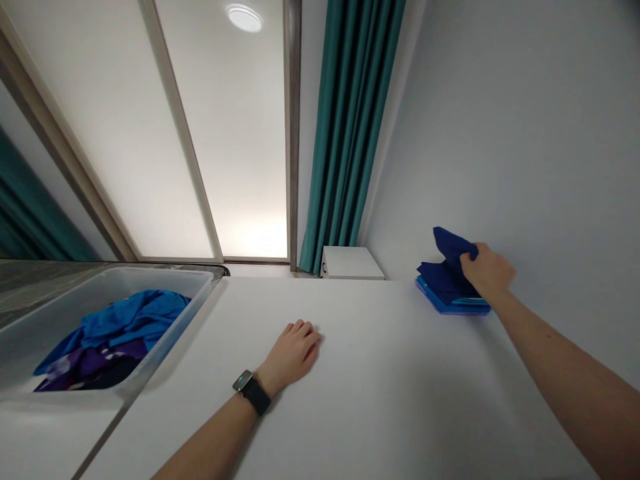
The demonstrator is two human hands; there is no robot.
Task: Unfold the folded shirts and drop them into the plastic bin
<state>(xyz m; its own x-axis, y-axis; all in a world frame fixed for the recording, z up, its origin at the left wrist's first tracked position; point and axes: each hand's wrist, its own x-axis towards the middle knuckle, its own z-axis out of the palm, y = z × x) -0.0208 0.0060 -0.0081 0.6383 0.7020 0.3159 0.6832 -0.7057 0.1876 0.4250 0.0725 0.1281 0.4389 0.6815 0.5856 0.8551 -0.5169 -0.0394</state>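
Right hand (487,270) stretched out to the far right corner of the white table (400,373), fingers closed around a bunched fold of a dark blue cloth (450,257). Cloth raised at the gripped end, lower part draped on a small stack of folded blue cloths (450,303) sitting close to the wall (525,133). Stack flat on the table, lighter blue layers showing at its edge beneath the dark one.

Left hand (293,353) resting palm down near the table's middle, fingers loosely curled, holding nothing, well apart from the stack. Black smartwatch (251,390) on that wrist.

To the left, a pale plastic bin (197,290) beside the table, filled with crumpled blue and purple clothes (110,337). Behind the table, a small white cabinet (350,262) at the foot of a teal curtain (350,127), next to frosted sliding panels (225,133).
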